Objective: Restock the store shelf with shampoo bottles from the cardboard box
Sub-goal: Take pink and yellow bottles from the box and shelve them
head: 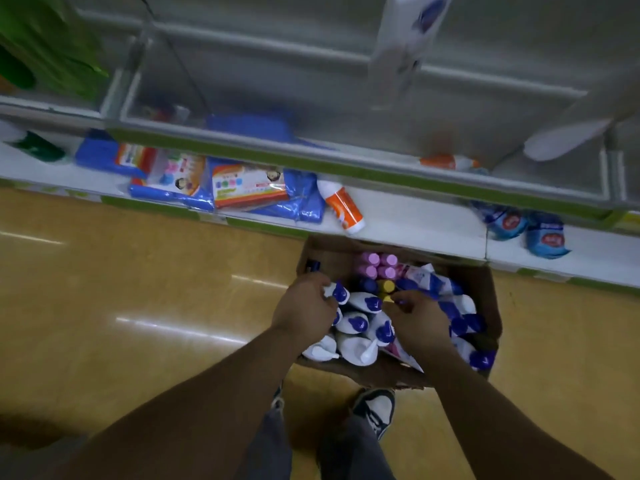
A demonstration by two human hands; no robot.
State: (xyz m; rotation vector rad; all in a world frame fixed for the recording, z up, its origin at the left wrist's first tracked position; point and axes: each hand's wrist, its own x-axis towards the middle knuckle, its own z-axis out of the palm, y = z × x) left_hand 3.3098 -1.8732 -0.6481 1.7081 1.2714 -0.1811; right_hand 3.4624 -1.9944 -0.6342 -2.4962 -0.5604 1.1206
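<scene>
Looking down from the head cam, closest to me is 1 black-and-white sneaker (375, 410) on the tan floor, right by the near edge of the cardboard box (485, 289). Both arms reach into the box. My left hand (304, 308) has its fingers curled round a blue-capped bottle (337, 292) near the box's left side. My right hand (420, 320) is curled down among the shampoo bottles (356, 322), but honestly I can't tell if it's gripping anything. The box is packed with those white bottles lying on their sides, plus 4 pink caps (377, 265) at the far end. The box sits against the bottom shelf (415, 220), where an orange-and-white bottle (343, 207) lies beside some blue packets (166, 181). Higher up, the upper shelf (346, 171) is blurry, with 1 white bottle (408, 32) standing on it.
</scene>
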